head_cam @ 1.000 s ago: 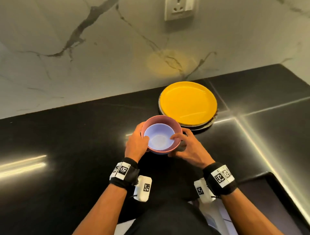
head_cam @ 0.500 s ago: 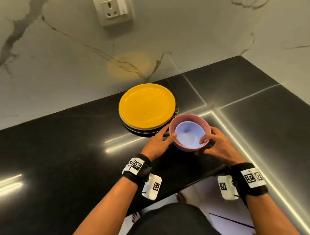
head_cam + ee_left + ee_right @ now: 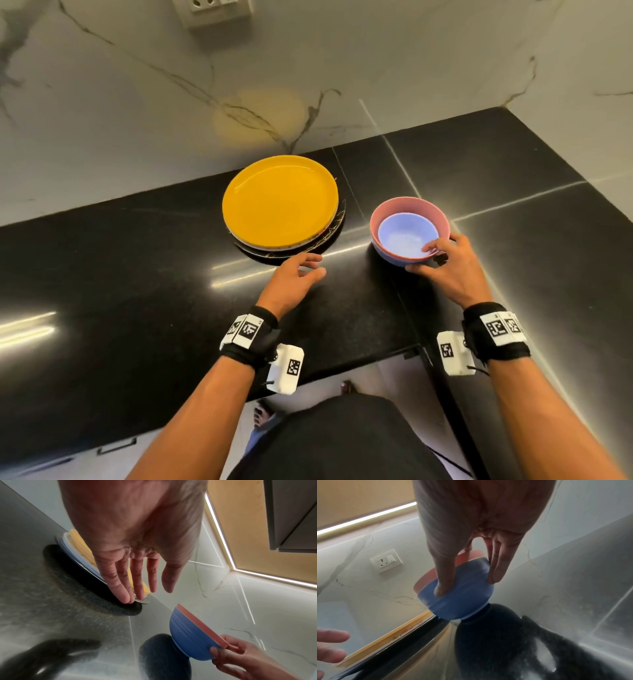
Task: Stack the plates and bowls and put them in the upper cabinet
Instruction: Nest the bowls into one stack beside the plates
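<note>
A yellow plate [image 3: 279, 200] tops a stack of plates [image 3: 68, 540] on the black counter [image 3: 120, 274]. To its right stand nested bowls [image 3: 407, 236]: a blue outer bowl [image 3: 462, 601], a pink one inside it, and a pale lilac one innermost. My right hand [image 3: 442, 263] grips the bowls' near rim, with its thumb inside and its fingers on the blue wall [image 3: 188, 635]. My left hand [image 3: 313, 265] is open and holds nothing. Its straight fingertips [image 3: 126, 599] are at the near edge of the plate stack.
A marble backsplash runs behind the counter, with a wall socket [image 3: 219, 10] above the plates. The walls meet in a corner at the far right. The counter's front edge [image 3: 342, 370] is just before my body. The underside of an upper cabinet [image 3: 291, 513] shows overhead.
The nested bowls have moved from in front of the plates to their right, carried in both hands. My left hand has let go of them and now reaches to the plate stack's near edge.
</note>
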`<state>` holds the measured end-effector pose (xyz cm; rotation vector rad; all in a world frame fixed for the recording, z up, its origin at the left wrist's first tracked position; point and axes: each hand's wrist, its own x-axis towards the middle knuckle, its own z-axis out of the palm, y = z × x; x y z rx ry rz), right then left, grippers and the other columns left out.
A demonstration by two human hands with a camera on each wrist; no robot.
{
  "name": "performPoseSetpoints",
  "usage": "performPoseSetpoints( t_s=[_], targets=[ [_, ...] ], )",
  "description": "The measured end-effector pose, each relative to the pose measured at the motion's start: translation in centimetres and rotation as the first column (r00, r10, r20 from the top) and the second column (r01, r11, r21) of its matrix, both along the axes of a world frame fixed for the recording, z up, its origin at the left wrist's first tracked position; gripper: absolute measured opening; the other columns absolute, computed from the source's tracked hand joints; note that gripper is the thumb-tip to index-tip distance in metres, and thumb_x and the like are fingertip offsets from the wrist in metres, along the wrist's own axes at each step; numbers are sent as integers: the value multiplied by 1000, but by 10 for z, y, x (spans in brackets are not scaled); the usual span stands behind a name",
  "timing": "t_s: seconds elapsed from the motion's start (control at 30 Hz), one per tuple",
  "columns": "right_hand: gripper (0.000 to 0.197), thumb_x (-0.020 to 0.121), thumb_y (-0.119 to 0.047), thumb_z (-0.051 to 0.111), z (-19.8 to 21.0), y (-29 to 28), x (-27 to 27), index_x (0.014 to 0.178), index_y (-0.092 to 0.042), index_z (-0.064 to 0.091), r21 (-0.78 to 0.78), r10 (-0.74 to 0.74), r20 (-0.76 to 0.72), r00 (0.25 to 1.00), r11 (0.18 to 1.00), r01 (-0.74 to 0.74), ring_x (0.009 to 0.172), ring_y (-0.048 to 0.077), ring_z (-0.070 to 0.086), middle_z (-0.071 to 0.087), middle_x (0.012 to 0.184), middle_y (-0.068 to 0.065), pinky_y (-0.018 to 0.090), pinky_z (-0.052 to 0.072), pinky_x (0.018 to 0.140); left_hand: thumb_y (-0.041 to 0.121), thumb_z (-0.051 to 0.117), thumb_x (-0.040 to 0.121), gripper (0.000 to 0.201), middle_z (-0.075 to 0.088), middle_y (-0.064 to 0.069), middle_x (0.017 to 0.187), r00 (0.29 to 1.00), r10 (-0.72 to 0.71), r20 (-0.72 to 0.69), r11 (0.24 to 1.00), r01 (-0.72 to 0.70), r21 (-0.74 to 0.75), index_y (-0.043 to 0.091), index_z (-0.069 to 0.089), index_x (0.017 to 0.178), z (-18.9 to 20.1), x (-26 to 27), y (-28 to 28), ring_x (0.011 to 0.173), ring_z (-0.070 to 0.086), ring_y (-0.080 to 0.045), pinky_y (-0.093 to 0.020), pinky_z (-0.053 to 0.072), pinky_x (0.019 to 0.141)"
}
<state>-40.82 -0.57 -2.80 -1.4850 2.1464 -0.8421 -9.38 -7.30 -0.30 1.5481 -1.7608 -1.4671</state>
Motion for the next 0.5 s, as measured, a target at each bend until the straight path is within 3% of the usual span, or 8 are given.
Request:
performPoseSetpoints(
  t_s=[0.13,0.23,0.33,0.4,0.5],
  targets=[
    [57,66,-38,86,-6,-1,7,116,-28,62,-2,-37,29,999,999,37,111,25,54,45,130,7,33,45,95,35,63,91,31,60,5,118,998,59,-3,998,-59,17,31,60,121,-1,14,6,107,59,-14,-30,50,87],
    [71,68,-35,86,-2,3,14,128,-39,48,6,-60,79,995,998,60,118,31,52,32,141,2,46,47,101,35,63,90,30,61,6,116,994,108,8,994,-108,19,31,61,120,-1,27,7,107,59,-14,-28,49,85],
    [76,67,-24,87,6,13,25,132,-31,48,-107,-127,27,992,986,129,126,36,46,27,143,9,49,41,107,32,64,91,31,61,6,116,988,152,16,988,-152,12,29,60,122,-1,40,8,106,59,-13,-27,48,85],
    [65,71,-20,83,17,18,37,128,-25,52,-254,-166,-28,986,955,154,111,35,55,36,133,9,49,48,97,30,64,91,33,60,6,118,983,180,21,983,-181,10,28,60,123,-1,47,9,107,58,-12,-27,46,86],
    [40,79,-15,77,37,21,63,115,-21,60,-366,-135,-6,991,922,124,78,23,61,52,112,2,42,55,75,28,64,91,35,57,5,122,976,218,27,976,-218,1,27,59,125,-4,57,9,109,57,-13,-27,46,88]
  ],
)
